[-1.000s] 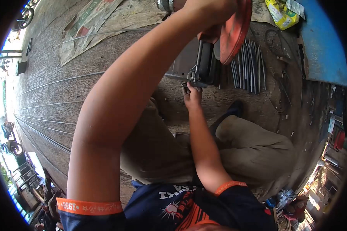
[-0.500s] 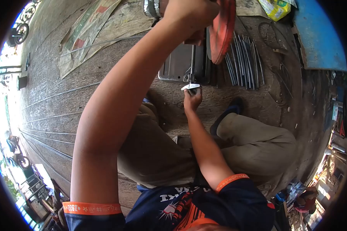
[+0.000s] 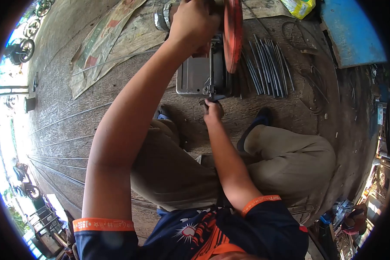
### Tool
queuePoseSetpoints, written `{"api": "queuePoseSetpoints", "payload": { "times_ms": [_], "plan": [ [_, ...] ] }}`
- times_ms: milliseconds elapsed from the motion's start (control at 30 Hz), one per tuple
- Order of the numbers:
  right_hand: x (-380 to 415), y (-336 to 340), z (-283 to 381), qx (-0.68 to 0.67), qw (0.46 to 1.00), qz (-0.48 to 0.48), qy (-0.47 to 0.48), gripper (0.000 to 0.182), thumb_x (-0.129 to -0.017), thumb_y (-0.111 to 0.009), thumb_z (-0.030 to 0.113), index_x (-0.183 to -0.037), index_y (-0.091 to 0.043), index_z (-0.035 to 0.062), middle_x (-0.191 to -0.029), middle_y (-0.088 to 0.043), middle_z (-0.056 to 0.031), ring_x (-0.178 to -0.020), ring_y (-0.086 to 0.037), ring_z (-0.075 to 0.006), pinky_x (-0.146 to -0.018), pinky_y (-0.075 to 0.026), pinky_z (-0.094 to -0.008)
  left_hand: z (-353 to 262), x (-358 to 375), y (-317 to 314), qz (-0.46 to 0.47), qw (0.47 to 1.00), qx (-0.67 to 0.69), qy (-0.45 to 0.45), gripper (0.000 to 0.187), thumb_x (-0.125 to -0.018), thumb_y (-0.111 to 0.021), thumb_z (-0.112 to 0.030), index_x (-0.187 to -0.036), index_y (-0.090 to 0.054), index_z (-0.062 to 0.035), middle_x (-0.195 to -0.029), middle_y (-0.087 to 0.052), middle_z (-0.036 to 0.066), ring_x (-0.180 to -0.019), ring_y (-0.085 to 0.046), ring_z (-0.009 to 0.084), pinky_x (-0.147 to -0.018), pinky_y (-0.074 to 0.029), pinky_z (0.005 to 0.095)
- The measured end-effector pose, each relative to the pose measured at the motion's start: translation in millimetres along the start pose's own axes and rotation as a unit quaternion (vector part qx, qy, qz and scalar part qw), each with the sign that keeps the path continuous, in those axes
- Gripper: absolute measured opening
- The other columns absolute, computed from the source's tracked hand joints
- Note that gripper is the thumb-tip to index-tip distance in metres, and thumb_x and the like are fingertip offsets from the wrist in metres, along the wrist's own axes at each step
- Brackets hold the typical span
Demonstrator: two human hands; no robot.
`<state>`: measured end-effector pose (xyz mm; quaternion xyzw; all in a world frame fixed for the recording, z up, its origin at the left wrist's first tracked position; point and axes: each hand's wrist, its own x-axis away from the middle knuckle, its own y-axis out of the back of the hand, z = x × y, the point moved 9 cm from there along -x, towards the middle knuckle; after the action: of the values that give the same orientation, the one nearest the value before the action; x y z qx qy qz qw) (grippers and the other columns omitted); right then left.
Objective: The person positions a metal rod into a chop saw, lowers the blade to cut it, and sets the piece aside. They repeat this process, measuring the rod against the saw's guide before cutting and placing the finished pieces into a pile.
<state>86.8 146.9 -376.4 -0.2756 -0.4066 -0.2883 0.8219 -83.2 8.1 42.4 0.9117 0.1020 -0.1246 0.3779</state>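
A cut-off saw with a red blade guard (image 3: 232, 41) stands on the floor before me, above its grey metal base (image 3: 190, 77). My left hand (image 3: 194, 27) reaches up to the saw's head, its fingers curled round what looks like the handle; the fingertips are hidden. Along the base runs the vise's screw rod (image 3: 211, 65). At its near end my right hand (image 3: 213, 111) is closed on the vise crank (image 3: 211, 102), which looks dark and is partly covered by the fingers.
Several short cut metal rods (image 3: 269, 69) lie right of the saw. Long thin rods (image 3: 60, 144) stretch across the floor at left. A worn printed sheet (image 3: 100, 50), a yellow bag (image 3: 300, 8) and a blue panel (image 3: 355, 37) lie farther out. My feet flank the base.
The crank in my right hand has turned; its bright white face no longer shows. My view has shifted slightly, and the left hand stays on the saw head.
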Motion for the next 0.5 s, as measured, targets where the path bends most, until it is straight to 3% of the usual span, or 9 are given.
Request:
{"api": "queuePoseSetpoints", "payload": {
  "times_ms": [33,67,133,200,233,267,300,400,500],
  "plan": [
    [4,4,28,0.156,0.960,-0.010,0.233,0.014,-0.078,-0.061,-0.005,-0.090,-0.064,-0.0001,-0.091,-0.066,-0.0081,-0.083,-0.062,-0.0221,-0.074,-0.049,-0.0327,-1,0,1,-0.001,1.000,-0.003,-0.002,0.039,-0.072,-0.055,-0.013,-0.109,-0.064,-0.0027,-0.100,-0.063,0.027,-0.097,-0.059,0.0427,-0.087,-0.047,0.0447],
    [3,13,22,0.153,0.961,-0.008,0.231,0.014,-0.078,-0.061,-0.005,-0.090,-0.064,-0.0001,-0.091,-0.066,-0.0081,-0.083,-0.062,-0.0221,-0.074,-0.049,-0.0327,-2,0,2,-0.003,1.000,0.008,0.000,0.039,-0.072,-0.055,-0.013,-0.109,-0.064,-0.0025,-0.101,-0.063,0.027,-0.098,-0.059,0.0423,-0.087,-0.047,0.0443],
    [26,5,42,0.328,0.842,0.020,0.428,0.017,-0.074,-0.061,-0.001,-0.090,-0.065,0.0012,-0.093,-0.066,-0.0070,-0.081,-0.062,-0.0232,-0.074,-0.049,-0.0363,-7,2,5,-0.003,1.000,0.018,-0.002,0.039,-0.072,-0.055,-0.013,-0.109,-0.064,-0.0022,-0.102,-0.063,0.026,-0.099,-0.059,0.0420,-0.088,-0.047,0.0439],
    [27,9,45,0.276,0.859,0.013,0.431,0.019,-0.077,-0.062,0.002,-0.096,-0.064,0.0027,-0.098,-0.064,-0.0053,-0.089,-0.061,-0.0217,-0.079,-0.047,-0.0339,-16,7,11,0.009,0.999,0.036,-0.002,0.040,-0.072,-0.056,-0.013,-0.110,-0.063,-0.0018,-0.103,-0.063,0.026,-0.100,-0.059,0.0419,-0.088,-0.047,0.0434],
    [1,18,27,0.152,0.954,0.037,0.256,0.021,-0.080,-0.061,0.006,-0.100,-0.062,0.0038,-0.101,-0.061,-0.0048,-0.092,-0.058,-0.0195,-0.081,-0.046,-0.0330,-16,8,11,0.008,0.999,0.036,-0.002,0.040,-0.072,-0.056,-0.013,-0.110,-0.063,-0.0018,-0.103,-0.063,0.026,-0.100,-0.059,0.0419,-0.088,-0.047,0.0434],
    [-14,18,2,0.020,0.996,0.060,0.067,0.023,-0.082,-0.061,0.010,-0.104,-0.060,0.0049,-0.104,-0.059,-0.0043,-0.096,-0.056,-0.0172,-0.083,-0.045,-0.0321,-18,9,12,-0.003,0.999,0.040,-0.020,0.040,-0.072,-0.056,-0.014,-0.110,-0.063,-0.0016,-0.103,-0.063,0.027,-0.100,-0.059,0.0419,-0.088,-0.047,0.0432],
    [-15,11,-27,-0.114,0.982,0.079,-0.127,0.025,-0.085,-0.060,0.015,-0.108,-0.058,0.0061,-0.107,-0.056,-0.0038,-0.099,-0.053,-0.0150,-0.085,-0.044,-0.0312,-20,10,13,-0.014,0.998,0.044,-0.039,0.041,-0.073,-0.056,-0.014,-0.111,-0.063,-0.0013,-0.104,-0.063,0.027,-0.101,-0.059,0.0418,-0.089,-0.047,0.0429],
    [-28,7,-14,-0.191,0.973,0.108,-0.071,0.015,-0.085,-0.058,0.015,-0.097,-0.059,0.0073,-0.096,-0.058,-0.0022,-0.091,-0.056,-0.0133,-0.082,-0.046,-0.0329,-3,2,4,0.002,0.999,0.034,0.003,0.041,-0.073,-0.056,-0.014,-0.111,-0.062,-0.0012,-0.105,-0.062,0.027,-0.103,-0.058,0.0417,-0.090,-0.046,0.0427],
    [-6,10,-3,-0.272,0.956,0.029,-0.108,0.009,-0.083,-0.059,0.017,-0.084,-0.055,0.0092,-0.081,-0.057,0.0017,-0.079,-0.057,-0.0129,-0.079,-0.048,-0.0318,-2,1,3,0.012,0.999,0.038,0.003,0.041,-0.073,-0.056,-0.014,-0.112,-0.062,-0.0014,-0.107,-0.062,0.028,-0.104,-0.058,0.0416,-0.090,-0.046,0.0428]
  ]
}}
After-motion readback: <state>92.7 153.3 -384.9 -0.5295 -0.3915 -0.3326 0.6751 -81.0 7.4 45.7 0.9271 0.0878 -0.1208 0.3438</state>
